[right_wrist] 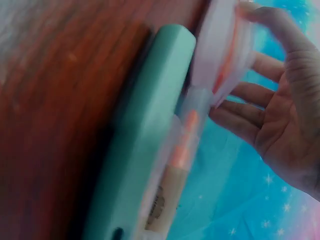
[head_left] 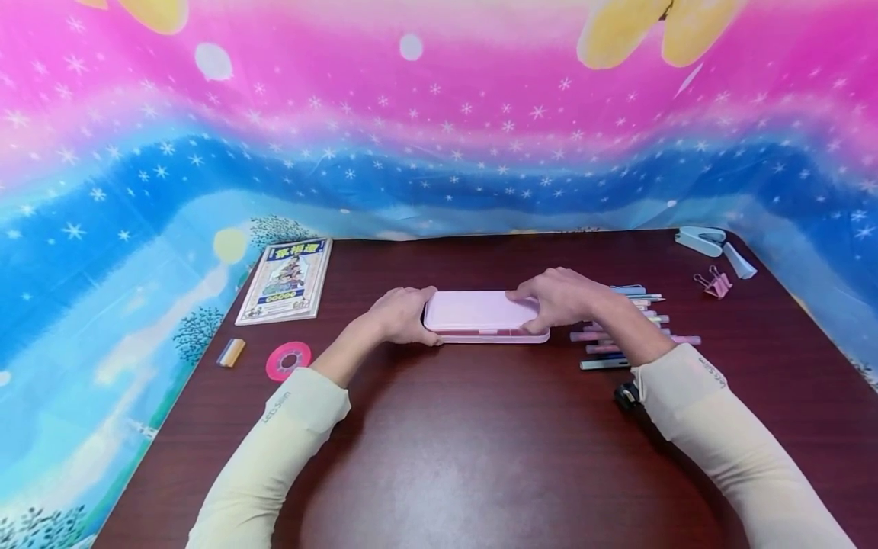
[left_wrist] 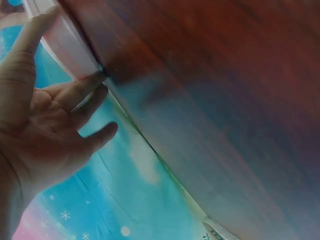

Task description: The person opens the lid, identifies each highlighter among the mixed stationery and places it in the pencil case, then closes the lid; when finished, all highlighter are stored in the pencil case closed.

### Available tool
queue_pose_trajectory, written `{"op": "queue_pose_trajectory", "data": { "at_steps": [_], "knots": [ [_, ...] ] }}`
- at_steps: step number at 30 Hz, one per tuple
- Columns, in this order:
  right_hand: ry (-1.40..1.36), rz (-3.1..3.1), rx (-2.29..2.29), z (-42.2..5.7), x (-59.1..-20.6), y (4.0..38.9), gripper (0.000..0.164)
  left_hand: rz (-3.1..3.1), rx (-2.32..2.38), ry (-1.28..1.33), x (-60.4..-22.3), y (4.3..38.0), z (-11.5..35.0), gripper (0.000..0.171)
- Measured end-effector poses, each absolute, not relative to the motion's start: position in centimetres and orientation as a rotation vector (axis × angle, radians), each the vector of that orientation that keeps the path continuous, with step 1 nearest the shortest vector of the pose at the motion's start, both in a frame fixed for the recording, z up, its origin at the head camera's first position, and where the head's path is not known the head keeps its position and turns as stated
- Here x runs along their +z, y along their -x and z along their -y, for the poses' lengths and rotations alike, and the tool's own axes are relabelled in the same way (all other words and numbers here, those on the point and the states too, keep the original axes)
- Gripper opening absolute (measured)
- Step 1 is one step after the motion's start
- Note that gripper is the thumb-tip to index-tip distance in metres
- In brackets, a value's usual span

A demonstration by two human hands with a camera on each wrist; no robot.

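Note:
A pale pink pencil case (head_left: 473, 309) lies lengthwise on the dark wood table, a narrow dark pink gap showing under the front edge of its lid. My left hand (head_left: 401, 314) grips its left end, thumb at the front lower edge and fingers at the back. At the right end my right hand (head_left: 565, 293) holds the lid, with the thumb in front and fingers behind. In the right wrist view the case (right_wrist: 215, 45) stands slightly parted along its side, an orange-pink strip showing inside. Close by it lie a green pen (right_wrist: 150, 110) and an orange-tipped marker (right_wrist: 182, 150).
Several pens (head_left: 604, 364) lie right of the case, partly under my right forearm, near a small black object (head_left: 626, 395). A booklet (head_left: 288, 278), an eraser (head_left: 231, 352) and a pink tape roll (head_left: 277, 366) lie left. A stapler (head_left: 700, 241) and pink binder clip (head_left: 716, 284) sit back right.

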State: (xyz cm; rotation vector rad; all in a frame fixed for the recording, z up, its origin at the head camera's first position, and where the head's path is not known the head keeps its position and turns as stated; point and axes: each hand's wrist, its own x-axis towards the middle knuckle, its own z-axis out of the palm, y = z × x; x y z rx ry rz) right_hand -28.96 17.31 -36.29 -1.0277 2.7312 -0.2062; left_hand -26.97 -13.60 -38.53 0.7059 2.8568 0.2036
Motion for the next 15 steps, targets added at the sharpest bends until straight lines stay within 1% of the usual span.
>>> {"op": "queue_pose_trajectory", "data": {
  "at_steps": [2,4,7,10,12,15],
  "knots": [
    [1.014,-2.712,-0.240,-17.4,-36.1,29.0,0.066,-2.845,0.233,-0.700,-38.5,27.0,13.7,0.085],
    [0.994,-2.685,-0.277,-17.4,-35.8,29.2,0.064,-2.828,0.272,-0.675,-38.6,27.1,13.9,0.088],
    [0.965,-2.638,-0.321,-17.7,-35.5,29.6,0.061,-2.791,0.341,-0.630,-38.7,27.1,14.0,0.102],
    [0.920,-2.595,-0.428,-18.3,-35.4,30.3,0.051,-2.756,0.419,-0.563,-38.7,27.1,14.1,0.117],
    [0.915,-2.583,-0.508,-18.8,-35.4,30.9,0.044,-2.735,0.475,-0.529,-38.7,27.0,14.1,0.122],
    [0.901,-2.597,-0.608,-19.5,-35.2,31.7,0.039,-2.728,0.534,-0.528,-38.7,27.0,14.1,0.120]
  ]
}}
